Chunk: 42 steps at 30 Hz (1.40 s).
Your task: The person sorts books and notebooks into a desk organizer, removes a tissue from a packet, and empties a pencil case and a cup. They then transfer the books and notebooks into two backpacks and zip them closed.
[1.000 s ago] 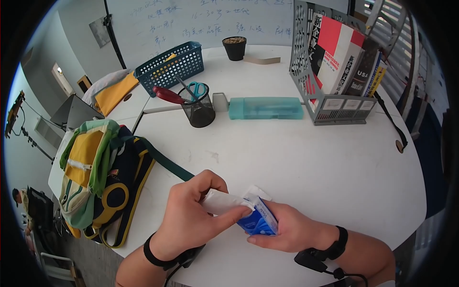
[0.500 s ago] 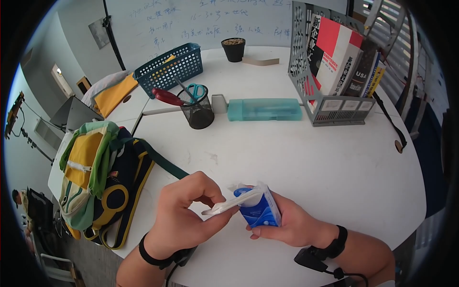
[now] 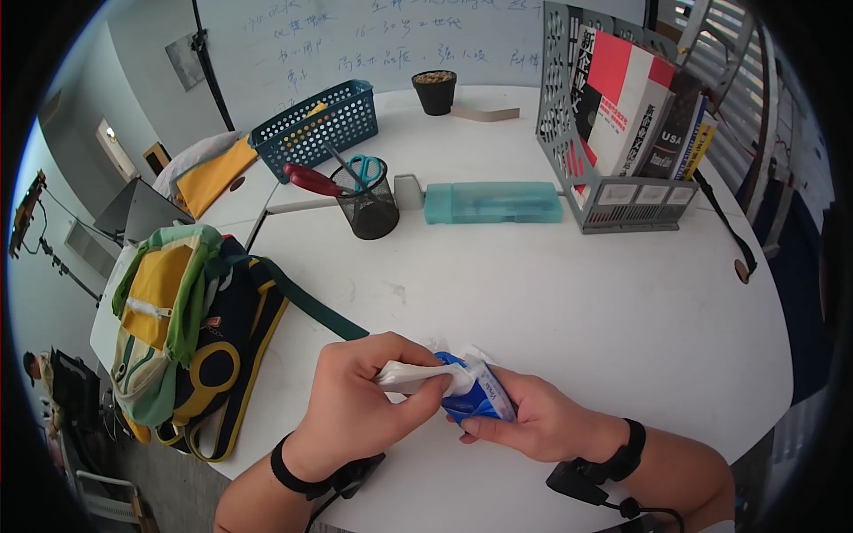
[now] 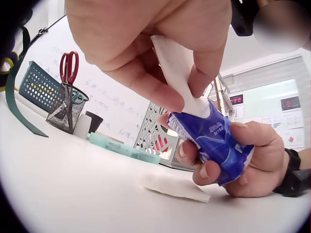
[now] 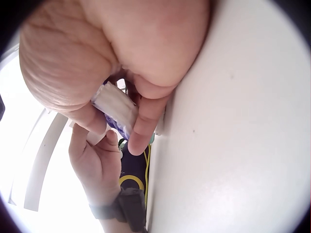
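Note:
My left hand (image 3: 355, 395) pinches a white folded tissue (image 3: 407, 377) between thumb and fingers. The tissue's far end sits at the open top of a blue tissue packet (image 4: 216, 138), partly inside the blue wrapper in the left wrist view. My right hand (image 3: 551, 417) grips the packet from the right side, thumb on one face and fingers round the other. Its clear plastic flap (image 3: 478, 355) stands up crumpled behind the opening. Another folded white tissue (image 4: 176, 188) lies on the table below the packet, hidden in the head view.
A green and yellow backpack (image 3: 169, 329) stands at the left, its dark green strap (image 3: 311, 306) reaching toward my left hand. Farther back are a mesh pen cup (image 3: 369, 213), a teal case (image 3: 493, 203), a blue basket (image 3: 324, 124), a plant pot (image 3: 435, 93) and a grey book rack (image 3: 635, 204).
The tissue in my left hand has gone from lying across the packet's top to pointing into its opening. My right hand has kept its grip, with the packet turned slightly.

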Each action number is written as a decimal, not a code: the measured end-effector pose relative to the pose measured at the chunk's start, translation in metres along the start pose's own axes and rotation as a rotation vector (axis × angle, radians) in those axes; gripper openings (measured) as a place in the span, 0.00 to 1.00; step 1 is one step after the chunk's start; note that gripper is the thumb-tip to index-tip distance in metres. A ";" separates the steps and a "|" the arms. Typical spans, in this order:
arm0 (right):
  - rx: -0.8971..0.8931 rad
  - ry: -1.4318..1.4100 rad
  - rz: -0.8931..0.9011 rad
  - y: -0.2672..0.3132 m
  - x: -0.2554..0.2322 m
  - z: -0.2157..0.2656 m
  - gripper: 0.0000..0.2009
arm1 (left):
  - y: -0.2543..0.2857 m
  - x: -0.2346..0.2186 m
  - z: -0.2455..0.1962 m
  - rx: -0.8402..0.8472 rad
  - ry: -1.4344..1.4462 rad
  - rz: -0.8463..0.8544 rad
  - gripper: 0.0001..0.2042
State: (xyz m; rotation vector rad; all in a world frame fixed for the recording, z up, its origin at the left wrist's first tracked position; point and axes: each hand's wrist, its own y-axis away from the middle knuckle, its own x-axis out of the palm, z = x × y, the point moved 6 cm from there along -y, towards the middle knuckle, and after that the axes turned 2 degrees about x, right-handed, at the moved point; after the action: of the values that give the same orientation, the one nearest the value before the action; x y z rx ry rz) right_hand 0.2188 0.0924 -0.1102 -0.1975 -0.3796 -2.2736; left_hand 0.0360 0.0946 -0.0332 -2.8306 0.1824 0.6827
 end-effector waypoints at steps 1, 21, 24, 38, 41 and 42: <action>0.006 -0.012 -0.017 0.000 0.000 0.001 0.18 | 0.000 -0.001 0.001 0.020 -0.017 -0.006 0.08; -0.106 0.318 0.001 0.001 -0.001 0.006 0.24 | -0.003 0.011 -0.016 0.127 0.049 0.146 0.08; -0.067 0.324 0.032 0.002 0.001 0.007 0.26 | -0.002 0.004 -0.010 0.147 0.074 0.112 0.09; 0.011 0.383 0.055 0.003 0.001 0.010 0.30 | -0.001 0.003 -0.007 -0.004 0.027 0.248 0.14; -0.038 0.241 -0.007 0.003 -0.002 0.008 0.32 | 0.000 0.000 -0.002 0.045 0.241 0.133 0.17; -0.006 0.200 0.009 0.002 -0.002 0.007 0.33 | 0.001 -0.001 0.000 0.046 0.241 0.133 0.17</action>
State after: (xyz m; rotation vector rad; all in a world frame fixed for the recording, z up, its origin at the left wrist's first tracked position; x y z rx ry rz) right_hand 0.2220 0.0945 -0.1035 0.0252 -0.2672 -2.2610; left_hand 0.0352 0.0939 -0.0332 -2.8684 0.4244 0.3546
